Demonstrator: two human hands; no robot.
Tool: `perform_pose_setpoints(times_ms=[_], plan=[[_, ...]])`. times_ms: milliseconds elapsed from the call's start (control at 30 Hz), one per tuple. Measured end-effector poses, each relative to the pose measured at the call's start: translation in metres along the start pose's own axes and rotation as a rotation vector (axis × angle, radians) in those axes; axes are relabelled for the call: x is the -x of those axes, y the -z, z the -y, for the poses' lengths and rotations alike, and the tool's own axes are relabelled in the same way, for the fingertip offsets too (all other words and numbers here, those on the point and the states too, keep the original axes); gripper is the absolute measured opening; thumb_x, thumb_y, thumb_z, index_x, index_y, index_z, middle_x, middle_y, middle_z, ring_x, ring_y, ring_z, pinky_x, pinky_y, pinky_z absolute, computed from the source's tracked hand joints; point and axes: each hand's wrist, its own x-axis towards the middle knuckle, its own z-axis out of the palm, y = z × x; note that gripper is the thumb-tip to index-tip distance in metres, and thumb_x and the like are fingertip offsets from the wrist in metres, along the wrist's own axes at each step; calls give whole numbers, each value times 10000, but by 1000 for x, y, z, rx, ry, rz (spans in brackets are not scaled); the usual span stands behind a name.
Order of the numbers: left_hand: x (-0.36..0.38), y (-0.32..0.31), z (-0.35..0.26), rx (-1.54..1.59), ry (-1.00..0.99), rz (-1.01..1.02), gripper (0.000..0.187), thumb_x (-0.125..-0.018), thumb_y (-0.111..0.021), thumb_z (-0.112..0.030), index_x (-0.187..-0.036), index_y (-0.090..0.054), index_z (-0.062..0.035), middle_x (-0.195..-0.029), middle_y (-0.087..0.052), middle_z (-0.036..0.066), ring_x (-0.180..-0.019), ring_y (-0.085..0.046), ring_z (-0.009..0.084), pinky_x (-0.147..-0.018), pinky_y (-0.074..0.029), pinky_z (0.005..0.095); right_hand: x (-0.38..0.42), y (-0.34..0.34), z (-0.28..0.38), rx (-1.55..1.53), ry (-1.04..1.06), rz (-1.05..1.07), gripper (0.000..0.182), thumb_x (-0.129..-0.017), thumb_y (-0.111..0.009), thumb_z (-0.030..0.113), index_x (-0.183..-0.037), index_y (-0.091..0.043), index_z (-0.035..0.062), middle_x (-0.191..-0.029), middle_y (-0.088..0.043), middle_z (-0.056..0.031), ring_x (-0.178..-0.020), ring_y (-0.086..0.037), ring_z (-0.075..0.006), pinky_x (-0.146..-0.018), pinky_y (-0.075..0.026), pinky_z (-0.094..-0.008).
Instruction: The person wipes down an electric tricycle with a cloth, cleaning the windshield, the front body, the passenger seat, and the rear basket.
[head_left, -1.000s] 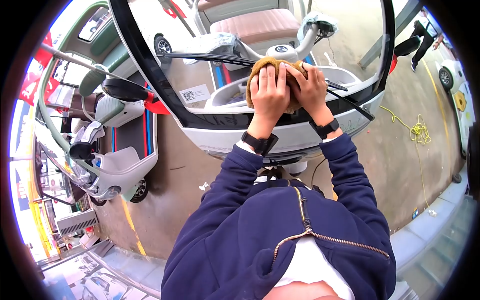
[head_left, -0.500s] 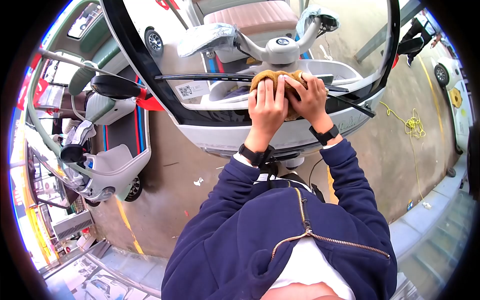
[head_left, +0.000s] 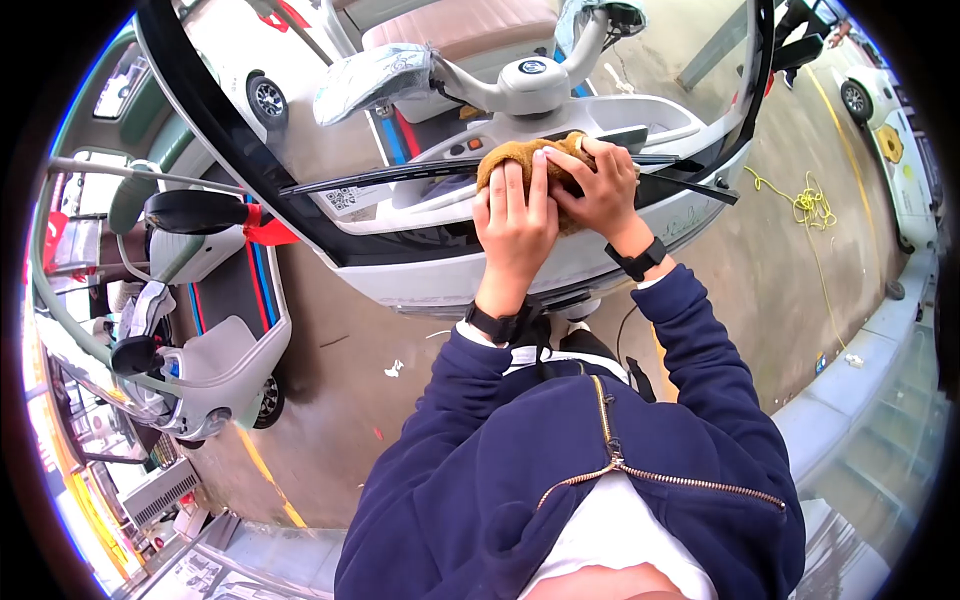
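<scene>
- The brown cloth (head_left: 497,161) is pressed under the left hand (head_left: 515,225) and right hand (head_left: 600,195), fingers close together, across the wiper (head_left: 380,177).
- Beyond them, the handlebar (head_left: 531,90) is exposed more than a second ago; cloth contact is kept.

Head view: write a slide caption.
Left hand and right hand together on a brown cloth over a wiper.

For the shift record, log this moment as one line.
left hand: on brown cloth | right hand: on same cloth | place: front of white vehicle | wiper: partly hidden by cloth and hands
</scene>
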Motion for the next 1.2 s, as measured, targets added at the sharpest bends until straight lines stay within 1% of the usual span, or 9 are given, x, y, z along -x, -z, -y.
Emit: perform_pose_setpoints(times_ms=[267,400,600,767,900,1000,1067,1100,1200], plan=[[6,-1,8,74,-22,32,501,-792,-629,-172,-1291,-643,-117,-1193,-626,134,-1106,-594,297,-948,-397,395,17,5,12,59,-94,25,499,-793,-691,173,-1273,-656,305,-1138,-503,-61,-1065,-506,-253,-916,-404,-378],[6,4,7,485,85,41,545,-768,-619,-20,-1312,-602,-26,-1237,-612,189,-1148,-567,365,-1024,-391,474,20,6,16,26,-136,-17,496,-793,-670,92,-1251,-679,280,-1136,-492,-62,-1065,-501,-267,-931,-412,-382],[1,28,-17,581,188,12,507,-789,-605,32,-1296,-596,20,-1217,-612,236,-1141,-570,426,-1020,-416,493,15,34,11,-380,-212,27,521,-736,-677,-38,-1196,-717,204,-1097,-514,-70,-1013,-558,-268,-885,-482,-371],[-2,50,-22,526,110,-34,445,-739,-595,103,-1169,-681,23,-1047,-679,219,-1049,-640,415,-951,-490,451,7,90,-24,-609,-37,155,486,-733,-663,-79,-1167,-728,131,-1116,-559,-93,-1001,-600,-275,-879,-512,-361],[-60,64,-23,536,152,-98,449,-772,-546,138,-1194,-663,37,-1115,-674,245,-1076,-646,413,-964,-487,418,-78,119,-61,-516,119,84,451,-758,-653,-74,-1159,-728,119,-1181,-590,-105,-1015,-623,-285,-887,-515,-361],[-113,69,-27,494,91,-245,441,-801,-551,96,-1229,-641,40,-1179,-650,263,-1155,-605,431,-1000,-461,444,-150,112,-71,-446,268,-84,487,-782,-644,-85,-1214,-697,134,-1249,-591,-80,-1064,-631,-287,-897,-532,-355],[-148,65,-21,493,113,-247,456,-848,-564,-32,-1297,-588,42,-1258,-591,301,-1191,-557,473,-1027,-434,464,-181,88,-76,-363,293,-83,523,-844,-651,49,-1347,-603,189,-1375,-535,-47,-1238,-550,-273,-1029,-471,-386],[-161,57,-13,421,155,-162,483,-869,-578,-126,-1322,-562,40,-1324,-532,312,-1237,-508,478,-1053,-404,474,-199,78,-72,-317,349,-129,467,-899,-638,52,-1343,-608,194,-1351,-554,-80,-1154,-602,-299,-965,-513,-367],[-173,9,14,66,200,97,554,-876,-596,-296,-1318,-552,35,-1262,-512,338,-1179,-482,514,-1055,-386,500,-201,-12,-100,-187,497,75,578,-950,-585,302,-1495,-419,210,-1527,-390,-81,-1424,-334,-291,-1188,-278,-429]])
